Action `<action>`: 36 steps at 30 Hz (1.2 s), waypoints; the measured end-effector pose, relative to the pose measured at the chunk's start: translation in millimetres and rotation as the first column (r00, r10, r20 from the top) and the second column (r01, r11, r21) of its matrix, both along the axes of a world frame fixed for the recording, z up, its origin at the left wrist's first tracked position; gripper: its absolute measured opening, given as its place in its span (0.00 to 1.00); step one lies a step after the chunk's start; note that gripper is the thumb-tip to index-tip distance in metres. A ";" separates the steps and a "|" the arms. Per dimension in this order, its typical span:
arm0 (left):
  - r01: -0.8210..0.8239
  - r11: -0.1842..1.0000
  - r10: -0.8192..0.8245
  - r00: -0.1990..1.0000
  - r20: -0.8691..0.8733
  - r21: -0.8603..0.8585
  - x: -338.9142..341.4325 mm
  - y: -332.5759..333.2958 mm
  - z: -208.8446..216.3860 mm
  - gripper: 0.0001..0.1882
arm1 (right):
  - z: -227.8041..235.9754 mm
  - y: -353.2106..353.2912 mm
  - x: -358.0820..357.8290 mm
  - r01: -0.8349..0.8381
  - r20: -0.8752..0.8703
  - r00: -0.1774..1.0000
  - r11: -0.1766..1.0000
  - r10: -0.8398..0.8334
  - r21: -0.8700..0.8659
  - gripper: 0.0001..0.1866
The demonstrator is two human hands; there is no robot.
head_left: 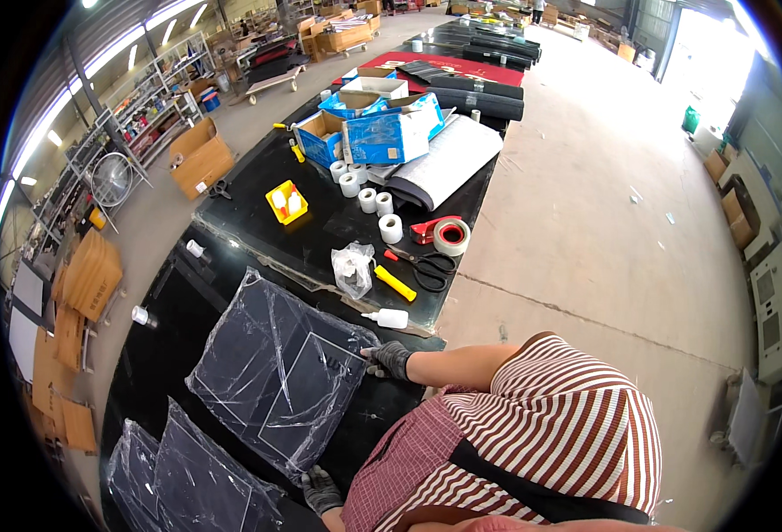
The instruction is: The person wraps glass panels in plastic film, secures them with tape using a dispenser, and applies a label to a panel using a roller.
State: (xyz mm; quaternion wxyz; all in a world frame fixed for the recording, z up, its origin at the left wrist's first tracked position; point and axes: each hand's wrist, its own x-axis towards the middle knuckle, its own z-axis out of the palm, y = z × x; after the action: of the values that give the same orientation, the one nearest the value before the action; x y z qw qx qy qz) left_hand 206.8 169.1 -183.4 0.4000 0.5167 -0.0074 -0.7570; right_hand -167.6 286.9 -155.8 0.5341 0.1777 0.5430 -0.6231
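A flat, dark, mat-like piece in a clear, wrinkled plastic bag (276, 368) lies on the black table, a pale rectangular outline showing on it. At its right corner, the fingers of my right hand (389, 360), in a grey glove, are closed on the bag's edge. My left hand (323, 490), gloved the same way, pinches the near corner; part of its grip is hidden. More bagged dark pieces (205, 470) lie at the near left. Beyond the right hand are a white squeeze bottle (389, 317), a yellow-handled tool (395, 283) and black-handled scissors (433, 270).
Farther along the table (258, 208) stand white rolls (391, 229), a red tape dispenser (434, 230), a yellow basket (286, 203), blue boxes (382, 133) and a rolled grey sheet (453, 160). A raised seam crosses the tabletop. Cardboard cartons (91, 275) stand left; concrete floor (586, 222) lies right.
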 end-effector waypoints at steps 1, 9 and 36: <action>-0.013 1.000 0.013 1.000 -0.010 -0.004 0.6 0.4 0.4 0.15 | -1.3 -0.2 1.8 -0.033 0.006 0.999 0.999 0.033 0.007 0.09; 0.309 0.818 -0.376 0.926 -0.044 -0.486 -43.9 -68.9 -22.9 0.03 | -139.9 -27.1 -106.8 -0.435 -0.133 0.866 0.595 0.483 -0.675 0.17; 0.199 0.976 -0.155 0.922 0.355 -0.090 -9.4 -29.1 -12.5 0.07 | -23.4 -29.9 -20.7 -0.401 -0.171 0.900 0.915 0.401 0.033 0.07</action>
State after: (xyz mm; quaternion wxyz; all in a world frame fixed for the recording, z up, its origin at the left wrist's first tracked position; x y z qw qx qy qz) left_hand 197.5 140.0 -195.9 0.3536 0.6130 -0.1713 -0.6855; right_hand -188.3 257.0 -179.2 0.6017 0.0063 0.6114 -0.5139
